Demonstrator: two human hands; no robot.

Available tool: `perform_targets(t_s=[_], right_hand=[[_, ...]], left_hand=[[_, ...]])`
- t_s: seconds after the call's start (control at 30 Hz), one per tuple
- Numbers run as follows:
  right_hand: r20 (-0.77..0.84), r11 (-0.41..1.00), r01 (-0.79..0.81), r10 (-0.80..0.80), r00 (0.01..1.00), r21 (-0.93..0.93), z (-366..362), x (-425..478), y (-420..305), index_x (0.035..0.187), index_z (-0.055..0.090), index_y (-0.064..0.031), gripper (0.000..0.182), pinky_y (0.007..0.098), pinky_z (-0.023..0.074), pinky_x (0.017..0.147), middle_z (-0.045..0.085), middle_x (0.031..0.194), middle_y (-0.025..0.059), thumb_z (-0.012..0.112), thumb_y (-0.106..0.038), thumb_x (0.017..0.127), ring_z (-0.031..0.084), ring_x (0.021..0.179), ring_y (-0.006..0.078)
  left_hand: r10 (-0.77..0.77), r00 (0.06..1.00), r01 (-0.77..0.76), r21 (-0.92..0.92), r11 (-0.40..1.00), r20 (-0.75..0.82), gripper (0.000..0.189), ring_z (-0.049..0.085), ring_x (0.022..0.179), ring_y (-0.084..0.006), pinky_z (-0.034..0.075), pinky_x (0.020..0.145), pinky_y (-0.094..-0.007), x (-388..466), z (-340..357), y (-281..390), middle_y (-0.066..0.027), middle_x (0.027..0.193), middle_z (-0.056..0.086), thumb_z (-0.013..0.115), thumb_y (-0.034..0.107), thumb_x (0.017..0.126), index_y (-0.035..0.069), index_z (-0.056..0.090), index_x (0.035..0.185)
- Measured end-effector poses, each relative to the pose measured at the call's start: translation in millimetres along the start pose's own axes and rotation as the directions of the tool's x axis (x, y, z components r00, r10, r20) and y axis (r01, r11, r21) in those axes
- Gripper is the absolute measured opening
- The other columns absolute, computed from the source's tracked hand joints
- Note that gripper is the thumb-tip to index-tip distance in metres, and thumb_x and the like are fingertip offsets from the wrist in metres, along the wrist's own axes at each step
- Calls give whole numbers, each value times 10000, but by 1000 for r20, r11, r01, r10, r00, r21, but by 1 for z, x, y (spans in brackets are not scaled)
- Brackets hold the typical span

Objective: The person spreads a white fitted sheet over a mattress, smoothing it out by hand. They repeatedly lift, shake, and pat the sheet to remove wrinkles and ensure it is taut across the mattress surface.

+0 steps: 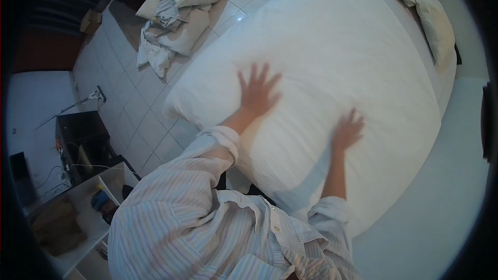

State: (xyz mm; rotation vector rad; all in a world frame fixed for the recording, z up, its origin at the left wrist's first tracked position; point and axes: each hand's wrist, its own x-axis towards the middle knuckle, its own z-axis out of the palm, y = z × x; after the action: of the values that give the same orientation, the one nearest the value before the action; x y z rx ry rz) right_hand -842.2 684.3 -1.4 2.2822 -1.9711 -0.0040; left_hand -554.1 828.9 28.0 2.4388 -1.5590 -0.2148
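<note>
A large white sheet or cover (330, 58) spreads over a bed in front of me, with faint wrinkles across its top. My left hand (258, 91) lies flat on it, fingers spread, toward the bed's left side. Farther right, my right hand (348, 130) rests palm down on the same white cloth, its fingers slightly apart and a little blurred. Neither hand grasps anything. The left edge of the cover hangs down near the floor, with a bunched corner (179, 105).
Pillows and crumpled bedding (181, 15) are heaped on the tiled floor (134, 97) at the upper left. More pillows (435, 27) lie at the bed's far right, by the wall (420, 198). A mop (83, 101), a black cabinet (83, 128) and an open shelf unit (83, 214) stand left.
</note>
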Motion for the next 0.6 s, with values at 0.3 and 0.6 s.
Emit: perform_targets(t_s=[0.3,0.6], right_hand=[[125,533,619,-807,578,577,-85,-158,-278,1454,370,-282,642,642,42,1111,235,1549,142,596,-372,860,169,1437,365],[77,983,-142,134,988,119,-34,107,-328,1496,264,-237,583,639,181,1077,234,1539,167,369,-471,972,199,1417,372]], left_hand=[[-578,679,723,-278,633,453,686,266,1391,-374,153,1053,-691,30,-31,-253,-107,1515,315,427,658,873,322,321,1461],[-697,49,998,-68,0,715,936,114,1431,-408,107,1098,-630,-50,95,-396,-235,1554,116,427,752,818,213,134,1525]])
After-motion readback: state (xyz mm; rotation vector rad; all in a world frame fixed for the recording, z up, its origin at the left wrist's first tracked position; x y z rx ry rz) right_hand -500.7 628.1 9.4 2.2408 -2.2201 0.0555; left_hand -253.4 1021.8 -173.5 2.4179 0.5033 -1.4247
